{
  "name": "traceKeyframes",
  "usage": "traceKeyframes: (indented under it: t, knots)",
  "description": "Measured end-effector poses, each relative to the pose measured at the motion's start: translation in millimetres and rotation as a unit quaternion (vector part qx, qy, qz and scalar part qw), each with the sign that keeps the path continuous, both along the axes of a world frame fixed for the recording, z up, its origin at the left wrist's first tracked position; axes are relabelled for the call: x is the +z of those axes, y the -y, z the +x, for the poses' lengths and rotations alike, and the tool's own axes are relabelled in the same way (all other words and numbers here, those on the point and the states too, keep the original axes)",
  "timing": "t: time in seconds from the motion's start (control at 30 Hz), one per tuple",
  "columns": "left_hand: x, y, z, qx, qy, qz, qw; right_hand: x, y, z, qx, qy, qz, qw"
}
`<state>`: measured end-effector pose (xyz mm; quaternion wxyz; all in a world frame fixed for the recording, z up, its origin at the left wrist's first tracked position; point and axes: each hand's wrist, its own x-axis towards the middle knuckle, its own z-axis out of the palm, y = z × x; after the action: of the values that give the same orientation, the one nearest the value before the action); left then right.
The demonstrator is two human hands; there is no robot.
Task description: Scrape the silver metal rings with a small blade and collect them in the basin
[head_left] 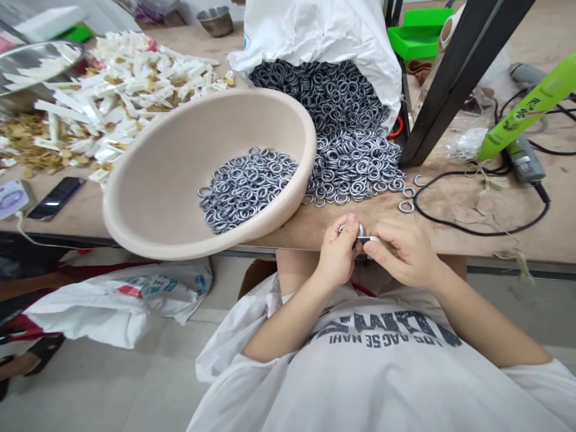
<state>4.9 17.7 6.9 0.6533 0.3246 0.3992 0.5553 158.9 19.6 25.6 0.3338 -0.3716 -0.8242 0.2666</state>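
Observation:
At the table's front edge my left hand (337,255) is closed around a silvery metal ring (360,230), whose edge shows between thumb and fingers. My right hand (402,249) meets it from the right, thumb and forefinger pinching a small flat black piece (362,239) against the ring. What exactly the black piece is, I cannot make out. Just beyond my hands lies a heap of loose metal rings (355,165), spilling from a white sack (315,30). To the left, a large beige basin (153,180) tilts toward me with many rings (249,189) inside.
White and tan plastic pieces (112,96) are piled behind the basin near a metal bowl (40,66). A phone (56,198) lies at left. A dark metal post (459,84) rises at right, near a black cable (486,231) and a green package (528,111). Someone's foot shows lower left.

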Motion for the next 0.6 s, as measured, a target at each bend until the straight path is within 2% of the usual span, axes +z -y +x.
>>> traceKeyframes:
  t: [0.23, 0.3, 0.37, 0.43, 0.5, 0.53, 0.57, 0.6]
  knots:
    - [-2.5, 1.5, -1.7, -0.023, -0.005, 0.004, 1.000, 2.3, -3.0, 2.5, 0.011, 0.003, -0.034, 0.999]
    - [-4.8, 2.0, -1.4, -0.039, 0.003, 0.013, 0.999, 0.8, -6.5, 6.5, -0.022, -0.003, -0.035, 0.999]
    - [-1.8, 4.6, -2.7, -0.054, 0.005, 0.022, 0.998, -1.7, -10.3, 11.2, -0.097, -0.032, -0.026, 0.994]
    - [11.8, 9.6, -9.0, -0.040, -0.016, 0.044, 0.998, -5.0, -12.7, 13.2, -0.151, -0.065, -0.013, 0.986]
    - [37.6, 14.5, -22.6, 0.028, -0.081, 0.121, 0.989, -9.2, -13.7, 9.6, -0.144, -0.062, -0.008, 0.988]
    - [53.7, 15.8, -32.2, 0.089, -0.139, 0.203, 0.965, -11.6, -13.9, 5.5, -0.128, -0.040, -0.004, 0.991]
    - [70.2, 15.5, -43.4, 0.155, -0.214, 0.289, 0.920, -14.2, -14.0, 0.4, -0.112, -0.007, -0.002, 0.994]
    - [85.8, 13.5, -55.6, 0.241, -0.301, 0.344, 0.856, -16.9, -14.3, -5.3, -0.095, 0.037, -0.002, 0.995]
